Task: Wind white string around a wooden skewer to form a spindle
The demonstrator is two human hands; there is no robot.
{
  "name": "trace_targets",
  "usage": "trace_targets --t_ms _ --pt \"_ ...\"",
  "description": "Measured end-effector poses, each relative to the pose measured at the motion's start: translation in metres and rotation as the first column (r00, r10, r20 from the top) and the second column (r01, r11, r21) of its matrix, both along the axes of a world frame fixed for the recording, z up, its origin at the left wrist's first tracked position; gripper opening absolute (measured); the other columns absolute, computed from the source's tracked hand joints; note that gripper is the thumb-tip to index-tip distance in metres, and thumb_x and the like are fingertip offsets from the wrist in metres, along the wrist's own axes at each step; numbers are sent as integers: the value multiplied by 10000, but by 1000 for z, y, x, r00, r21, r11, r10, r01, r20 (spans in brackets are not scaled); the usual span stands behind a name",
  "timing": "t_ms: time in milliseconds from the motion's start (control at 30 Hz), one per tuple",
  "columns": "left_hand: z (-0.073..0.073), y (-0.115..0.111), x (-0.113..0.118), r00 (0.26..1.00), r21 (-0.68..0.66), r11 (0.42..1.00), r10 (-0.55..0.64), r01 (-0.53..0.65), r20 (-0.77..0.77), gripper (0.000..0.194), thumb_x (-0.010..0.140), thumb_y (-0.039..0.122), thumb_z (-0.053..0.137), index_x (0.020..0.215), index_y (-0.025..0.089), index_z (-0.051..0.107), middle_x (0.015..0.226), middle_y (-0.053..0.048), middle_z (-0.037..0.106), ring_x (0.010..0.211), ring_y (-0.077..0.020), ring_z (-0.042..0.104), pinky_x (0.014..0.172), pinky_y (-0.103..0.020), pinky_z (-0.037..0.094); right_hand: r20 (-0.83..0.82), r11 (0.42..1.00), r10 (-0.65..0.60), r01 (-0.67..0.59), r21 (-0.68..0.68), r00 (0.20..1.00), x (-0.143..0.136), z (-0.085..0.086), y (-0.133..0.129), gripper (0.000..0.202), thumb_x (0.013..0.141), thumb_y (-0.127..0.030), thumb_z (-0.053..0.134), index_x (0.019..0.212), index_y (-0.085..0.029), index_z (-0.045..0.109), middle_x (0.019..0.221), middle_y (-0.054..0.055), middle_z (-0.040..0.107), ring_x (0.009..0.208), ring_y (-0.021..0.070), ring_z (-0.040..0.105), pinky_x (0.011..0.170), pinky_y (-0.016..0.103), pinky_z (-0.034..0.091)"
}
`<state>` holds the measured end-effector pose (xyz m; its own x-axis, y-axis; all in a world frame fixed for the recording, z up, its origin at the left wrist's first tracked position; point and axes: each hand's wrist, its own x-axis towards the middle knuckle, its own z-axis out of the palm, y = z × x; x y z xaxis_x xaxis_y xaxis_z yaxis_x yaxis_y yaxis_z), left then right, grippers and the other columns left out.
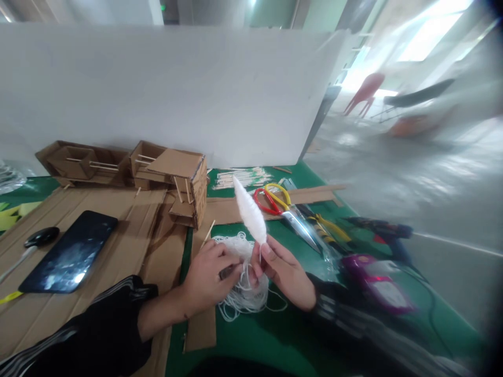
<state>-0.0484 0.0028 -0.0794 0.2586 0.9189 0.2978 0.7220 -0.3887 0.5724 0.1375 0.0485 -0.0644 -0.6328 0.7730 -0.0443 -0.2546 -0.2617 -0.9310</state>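
Fuzzy white spindle (250, 212) tips up in front of a big white board (165, 94) and above our green table (283, 337). Flat cardboard (137, 235) covers the left side, with a cardboard model (118, 178) behind it and a black phone (70, 251) on top. A heap of white string (247, 301) lies under our hands. Scissors (288, 213) with red and yellow handles rest just right of the spindle. Our right hand (285, 272) pinches its bottom end. Our left hand (212, 272) curls by the string; we can't tell if it grips any. Thin sticks (243, 178) lie farther back.
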Motion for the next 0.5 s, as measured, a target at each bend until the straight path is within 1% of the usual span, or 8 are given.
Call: trace_targets --t_ms 67,133,233,300,367,500 --pt "6 -4 2 998 -49 998 -42 44 50 267 917 238 438 855 212 696 825 -62 632 840 -219 545 797 -352 406 2 1000 1 -1 13 1000 -1 1 -1 286 947 -451 493 812 -200 477 643 -24 538 600 141 581 601 289 498" --pt "12 -6 5 987 -108 990 -75 91 142 278 919 206 419 872 206 693 871 -61 648 883 -218 562 831 -346 413 15 1000 11 -11 29 1000 -1 2 -2 290 944 -459 494 813 -201 480 655 -23 537 616 142 576 622 293 499" --pt "15 -5 7 955 -184 977 -52 109 291 160 881 248 541 875 204 695 900 -42 687 899 -212 598 847 -320 430 55 996 9 -14 89 998 0 2 -3 310 950 -470 476 807 -195 497 676 -15 541 640 137 555 658 292 492" --pt "12 -2 8 922 -244 963 -16 119 386 134 861 274 593 882 195 699 893 -36 707 869 -201 623 821 -297 450 89 990 -8 -5 143 996 0 2 -3 315 959 -467 457 815 -191 501 689 -7 554 656 137 553 678 292 485" --pt "7 0 6 890 -308 944 40 115 455 172 879 295 575 880 173 696 877 -45 712 835 -191 636 787 -283 467 128 981 -42 17 191 991 1 1 -2 310 969 -462 438 826 -191 491 687 -6 559 651 136 553 671 287 477" --pt "-4 1 3 833 -403 910 145 100 534 254 918 363 519 902 146 651 848 -56 695 780 -180 628 714 -268 477 194 962 -130 76 264 972 2 0 -1 291 981 -449 417 849 -196 468 677 -25 525 601 117 524 615 267 449"
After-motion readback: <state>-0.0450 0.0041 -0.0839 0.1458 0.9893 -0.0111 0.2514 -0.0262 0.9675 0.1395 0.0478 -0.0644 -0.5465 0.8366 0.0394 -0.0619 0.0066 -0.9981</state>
